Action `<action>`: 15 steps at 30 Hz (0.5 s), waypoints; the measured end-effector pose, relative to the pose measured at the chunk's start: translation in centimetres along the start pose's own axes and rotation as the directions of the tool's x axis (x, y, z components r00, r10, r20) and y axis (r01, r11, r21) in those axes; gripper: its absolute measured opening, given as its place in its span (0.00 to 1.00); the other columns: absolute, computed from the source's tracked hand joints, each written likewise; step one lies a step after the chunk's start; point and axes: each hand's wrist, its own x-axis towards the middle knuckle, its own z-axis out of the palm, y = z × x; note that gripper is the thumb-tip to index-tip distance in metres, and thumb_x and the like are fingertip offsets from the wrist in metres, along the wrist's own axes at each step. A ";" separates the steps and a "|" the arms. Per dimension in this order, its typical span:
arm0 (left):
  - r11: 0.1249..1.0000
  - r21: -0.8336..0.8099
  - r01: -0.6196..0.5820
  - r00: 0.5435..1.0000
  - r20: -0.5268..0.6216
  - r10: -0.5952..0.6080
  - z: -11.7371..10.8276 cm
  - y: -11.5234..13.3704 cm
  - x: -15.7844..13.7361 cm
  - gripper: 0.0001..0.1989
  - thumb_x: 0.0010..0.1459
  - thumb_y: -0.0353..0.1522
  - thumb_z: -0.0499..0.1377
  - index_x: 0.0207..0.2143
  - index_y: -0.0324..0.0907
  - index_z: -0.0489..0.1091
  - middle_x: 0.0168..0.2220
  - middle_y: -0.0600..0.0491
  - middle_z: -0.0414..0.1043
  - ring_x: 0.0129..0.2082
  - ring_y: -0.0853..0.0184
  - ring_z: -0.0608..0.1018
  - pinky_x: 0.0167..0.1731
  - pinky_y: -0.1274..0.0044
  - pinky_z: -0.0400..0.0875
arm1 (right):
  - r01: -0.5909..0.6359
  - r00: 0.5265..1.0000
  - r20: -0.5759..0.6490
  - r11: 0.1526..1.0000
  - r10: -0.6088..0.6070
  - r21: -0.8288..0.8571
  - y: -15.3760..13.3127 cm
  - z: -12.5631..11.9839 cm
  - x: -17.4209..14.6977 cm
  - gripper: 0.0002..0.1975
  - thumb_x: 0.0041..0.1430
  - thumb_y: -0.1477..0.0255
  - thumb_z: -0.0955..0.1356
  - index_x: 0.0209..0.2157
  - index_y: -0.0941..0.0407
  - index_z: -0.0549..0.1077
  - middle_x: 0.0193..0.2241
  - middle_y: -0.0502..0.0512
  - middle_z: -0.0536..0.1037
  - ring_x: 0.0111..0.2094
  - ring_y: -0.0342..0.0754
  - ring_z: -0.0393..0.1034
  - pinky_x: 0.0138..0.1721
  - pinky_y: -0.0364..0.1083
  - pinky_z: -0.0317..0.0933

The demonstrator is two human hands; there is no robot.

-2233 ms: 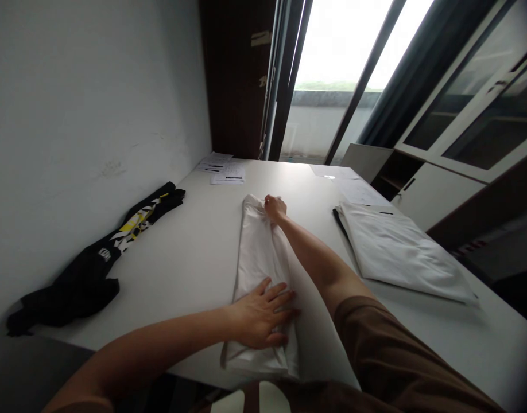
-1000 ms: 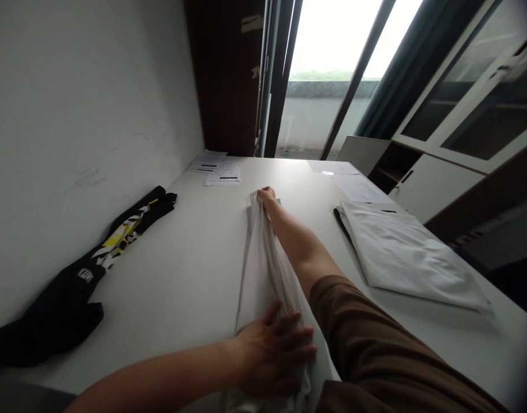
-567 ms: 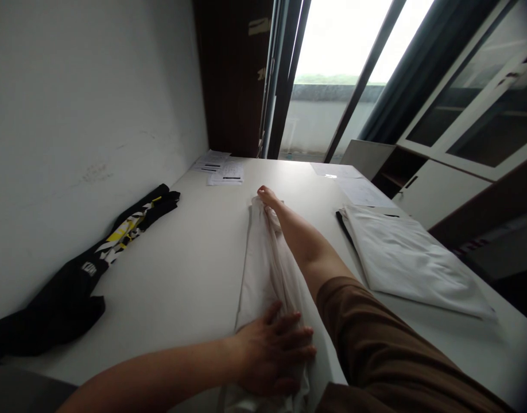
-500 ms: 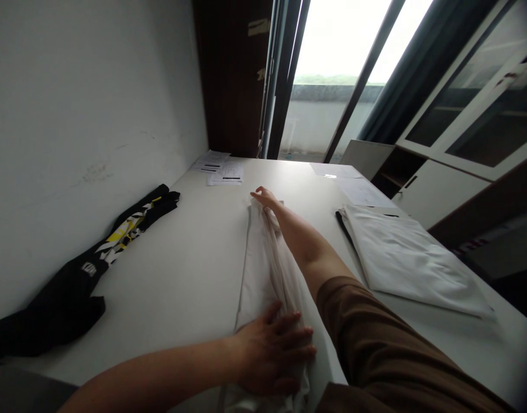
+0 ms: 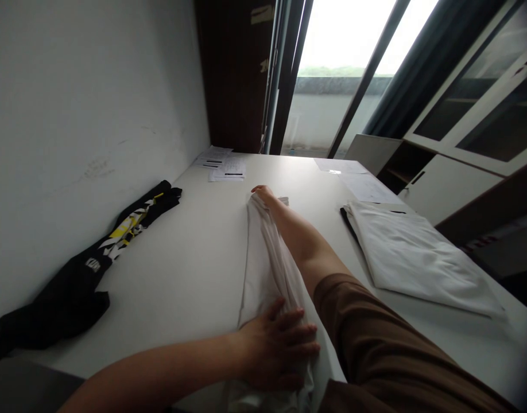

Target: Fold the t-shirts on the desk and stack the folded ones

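A long, narrow folded white garment (image 5: 257,269) lies on the white table, running away from me; I cannot tell its exact kind. My left hand (image 5: 278,351) rests flat on its near part with the fingers spread. At the far end, my right hand (image 5: 262,194) reaches out and has its fingers closed on the cloth edge, partly hidden behind the wrist. Creases run lengthwise along the garment between my two hands.
On the right of the table (image 5: 190,269) lies a folded white garment (image 5: 418,258) with a black edge under it. A black garment with yellow and white print (image 5: 74,287) lies along the left wall. Paper sheets (image 5: 227,169) lie at the far end.
My right hand's fingers have closed at the garment's far end, where thumb and fingers were apart before. The left hand stays flat in place. The view has shifted slightly.
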 end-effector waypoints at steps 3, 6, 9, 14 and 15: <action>1.000 0.007 -0.002 1.000 -0.002 0.002 0.1 0.0 0.0 0.32 0.73 0.49 0.48 0.72 0.45 0.55 0.74 0.50 0.51 0.75 0.48 0.48 0.71 0.50 0.40 | 0.016 1.000 -0.022 1.000 -0.016 -0.002 0.0 -0.2 0.2 0.19 0.57 0.75 0.64 0.46 0.56 0.82 0.36 0.55 0.81 0.33 0.46 0.70 0.36 0.42 0.65; 1.000 -0.001 0.000 1.000 -0.012 0.000 0.2 0.0 -0.1 0.33 0.73 0.50 0.47 0.73 0.45 0.54 0.74 0.50 0.51 0.75 0.49 0.48 0.71 0.50 0.39 | 0.027 0.997 0.069 0.997 -0.032 0.075 -0.6 -1.0 0.7 0.16 0.59 0.77 0.65 0.46 0.57 0.80 0.38 0.55 0.81 0.33 0.44 0.71 0.38 0.42 0.66; 1.000 -0.011 -0.002 1.000 -0.020 0.002 0.4 -0.1 -0.3 0.33 0.73 0.50 0.46 0.73 0.45 0.52 0.74 0.50 0.50 0.75 0.50 0.48 0.71 0.49 0.39 | 0.018 0.981 0.190 0.989 -0.047 0.149 -1.2 -2.2 1.1 0.11 0.62 0.78 0.66 0.43 0.58 0.78 0.39 0.56 0.81 0.32 0.41 0.72 0.40 0.43 0.68; 0.999 -0.038 -0.005 1.000 -0.022 0.004 0.6 -0.5 -0.6 0.33 0.73 0.49 0.47 0.73 0.46 0.53 0.74 0.50 0.50 0.75 0.49 0.48 0.71 0.48 0.39 | 0.022 0.980 0.197 0.998 -0.010 -0.056 -0.4 -4.3 1.0 0.03 0.63 0.75 0.71 0.37 0.60 0.78 0.29 0.55 0.79 0.30 0.42 0.72 0.38 0.43 0.67; 0.999 -0.037 -0.002 1.000 -0.020 0.001 0.6 -0.5 -0.6 0.33 0.73 0.49 0.48 0.73 0.46 0.53 0.74 0.50 0.50 0.75 0.49 0.48 0.71 0.48 0.40 | 0.018 0.976 0.216 0.994 0.006 -0.109 -0.1 -4.7 0.8 0.03 0.63 0.75 0.72 0.37 0.60 0.78 0.27 0.55 0.79 0.30 0.43 0.72 0.38 0.43 0.67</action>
